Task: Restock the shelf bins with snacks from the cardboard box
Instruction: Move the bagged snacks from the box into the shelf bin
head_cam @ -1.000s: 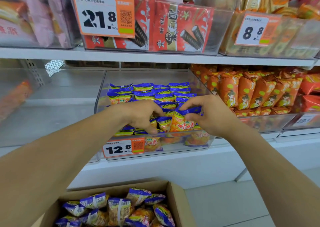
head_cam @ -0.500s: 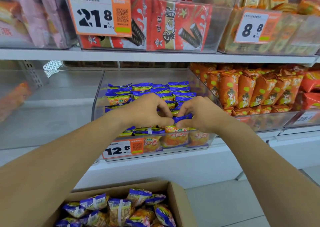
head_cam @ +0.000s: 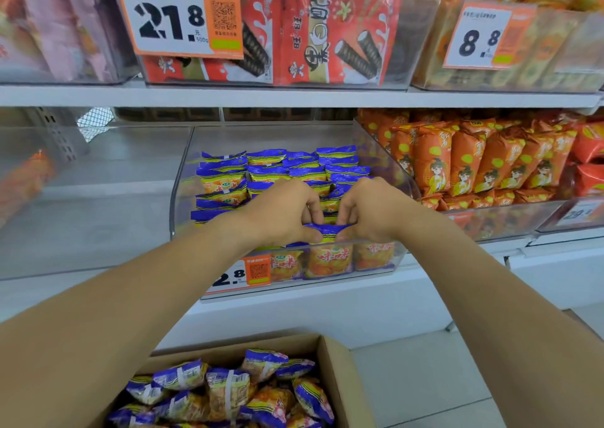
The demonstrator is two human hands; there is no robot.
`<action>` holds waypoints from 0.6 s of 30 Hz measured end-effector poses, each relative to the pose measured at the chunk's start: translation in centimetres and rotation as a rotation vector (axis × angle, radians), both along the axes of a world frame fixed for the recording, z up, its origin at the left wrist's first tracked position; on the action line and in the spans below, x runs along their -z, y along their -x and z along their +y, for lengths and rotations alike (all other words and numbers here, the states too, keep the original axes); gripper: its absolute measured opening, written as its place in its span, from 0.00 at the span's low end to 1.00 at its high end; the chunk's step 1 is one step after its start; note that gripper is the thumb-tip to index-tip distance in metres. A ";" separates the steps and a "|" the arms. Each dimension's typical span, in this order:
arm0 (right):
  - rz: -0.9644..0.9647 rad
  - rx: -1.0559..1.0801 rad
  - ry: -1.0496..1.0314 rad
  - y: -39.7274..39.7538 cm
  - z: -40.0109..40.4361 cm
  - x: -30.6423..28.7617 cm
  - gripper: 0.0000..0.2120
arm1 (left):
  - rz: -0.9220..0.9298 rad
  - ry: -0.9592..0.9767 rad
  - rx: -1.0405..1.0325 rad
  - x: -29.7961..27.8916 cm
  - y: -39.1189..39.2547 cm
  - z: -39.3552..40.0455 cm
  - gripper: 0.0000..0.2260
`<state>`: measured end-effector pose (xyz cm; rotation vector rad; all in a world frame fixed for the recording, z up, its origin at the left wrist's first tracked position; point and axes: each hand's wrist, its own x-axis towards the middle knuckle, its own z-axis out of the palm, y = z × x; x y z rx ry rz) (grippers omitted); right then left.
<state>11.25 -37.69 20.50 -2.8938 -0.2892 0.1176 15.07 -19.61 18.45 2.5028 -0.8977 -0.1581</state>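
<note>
A clear shelf bin (head_cam: 183, 179) on the middle shelf holds rows of blue-and-orange snack packets (head_cam: 268, 166). My left hand (head_cam: 284, 213) and my right hand (head_cam: 369, 210) meet over the bin's front row. Both pinch the blue top edge of one snack packet (head_cam: 328, 257), which stands upright just behind the bin's front wall. Below, at the bottom of the view, an open cardboard box (head_cam: 340, 368) holds several loose packets of the same snack (head_cam: 228, 391).
An orange price tag (head_cam: 243, 272) hangs on the bin's front. An adjoining bin to the right holds orange bags (head_cam: 464, 162). The upper shelf carries red packs (head_cam: 327, 32) behind a 21.8 tag. To the left stands a nearly bare clear bin (head_cam: 81, 198).
Both hands have drawn together and come toward the bin's front wall, lowering the held packet into the front row. The view has shifted slightly closer to the shelf.
</note>
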 end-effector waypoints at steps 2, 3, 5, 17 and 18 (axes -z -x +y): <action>0.012 0.012 0.043 -0.4 0.1 0.1 0.05 | 0.005 0.026 -0.013 0.4 0.1 -0.3 0.10; 0.017 0.024 0.042 -0.5 0.2 0.3 0.07 | 0.007 0.034 -0.019 0.5 0.1 -0.4 0.10; 0.018 0.039 0.024 -0.6 0.3 0.5 0.09 | 0.008 0.030 -0.026 0.5 0.0 -0.5 0.10; -0.035 0.070 0.019 2.0 -3.9 -0.1 0.10 | -0.067 -0.056 -0.001 0.0 1.2 -0.6 0.10; -0.055 0.071 0.027 2.0 -3.7 0.2 0.10 | -0.087 -0.065 -0.002 0.0 1.5 -0.6 0.11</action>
